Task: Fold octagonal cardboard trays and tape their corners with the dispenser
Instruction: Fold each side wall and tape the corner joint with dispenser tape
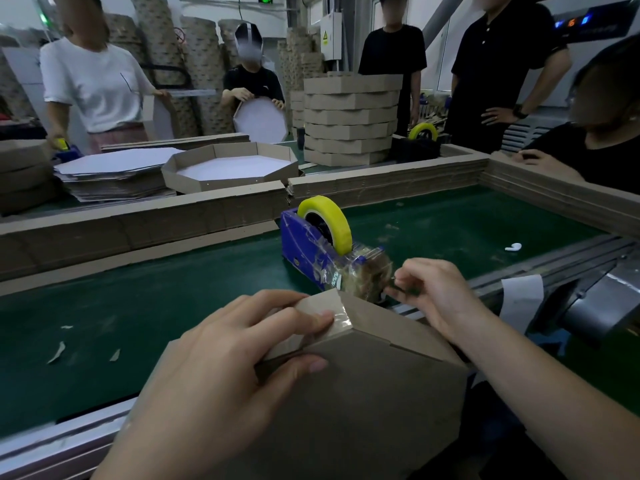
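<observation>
Left hand (242, 344) grips the tray (353, 393) at the belt's (156, 299) near edge, one corner taped; right hand (434, 292) pinches tape (394, 282) at the dispenser (308, 247); other corners apparently pending.

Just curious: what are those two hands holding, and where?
The left hand grips the cardboard tray at its taped corner, fingers over it. The right hand seems to pinch tape at the tape dispenser.
</observation>
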`<state>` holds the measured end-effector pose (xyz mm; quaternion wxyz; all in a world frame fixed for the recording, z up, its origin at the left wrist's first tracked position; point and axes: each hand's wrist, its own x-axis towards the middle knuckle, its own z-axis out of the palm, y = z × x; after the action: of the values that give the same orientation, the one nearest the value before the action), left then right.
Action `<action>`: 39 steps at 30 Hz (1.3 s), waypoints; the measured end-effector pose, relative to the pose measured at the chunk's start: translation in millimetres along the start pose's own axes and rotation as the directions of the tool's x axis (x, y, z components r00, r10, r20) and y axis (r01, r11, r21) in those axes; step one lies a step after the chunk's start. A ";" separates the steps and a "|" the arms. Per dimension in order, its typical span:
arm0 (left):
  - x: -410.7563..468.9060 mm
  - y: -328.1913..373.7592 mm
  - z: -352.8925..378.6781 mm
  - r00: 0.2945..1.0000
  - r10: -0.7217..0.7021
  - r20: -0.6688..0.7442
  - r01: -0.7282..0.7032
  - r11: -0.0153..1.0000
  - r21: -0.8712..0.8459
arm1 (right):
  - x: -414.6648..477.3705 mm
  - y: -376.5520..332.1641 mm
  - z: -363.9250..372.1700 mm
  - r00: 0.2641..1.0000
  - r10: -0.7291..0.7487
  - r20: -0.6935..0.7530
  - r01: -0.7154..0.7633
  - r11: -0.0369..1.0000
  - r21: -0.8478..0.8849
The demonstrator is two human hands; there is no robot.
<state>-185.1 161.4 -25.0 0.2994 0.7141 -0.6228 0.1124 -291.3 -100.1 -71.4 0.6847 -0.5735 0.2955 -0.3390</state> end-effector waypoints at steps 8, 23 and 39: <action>-1.6 -2.0 -0.3 0.999 -0.037 -0.013 0.036 0.998 -0.053 | -16.6 -33.1 -11.8 0.949 -0.310 0.055 0.139 0.254 -0.957; -7.3 -1.0 -3.5 0.995 -0.099 -0.033 0.097 0.993 -0.074 | -58.9 -97.5 55.4 0.678 0.088 0.730 0.337 0.845 -0.415; -10.3 0.6 -6.3 0.993 -0.115 0.005 0.115 0.991 -0.070 | -49.3 -88.6 52.8 0.710 0.271 0.650 0.197 0.810 -0.553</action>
<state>-186.4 173.5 -25.3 0.3299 0.7378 -0.5844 0.0726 -289.8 -39.6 25.5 0.5402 -0.8333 0.1139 0.0279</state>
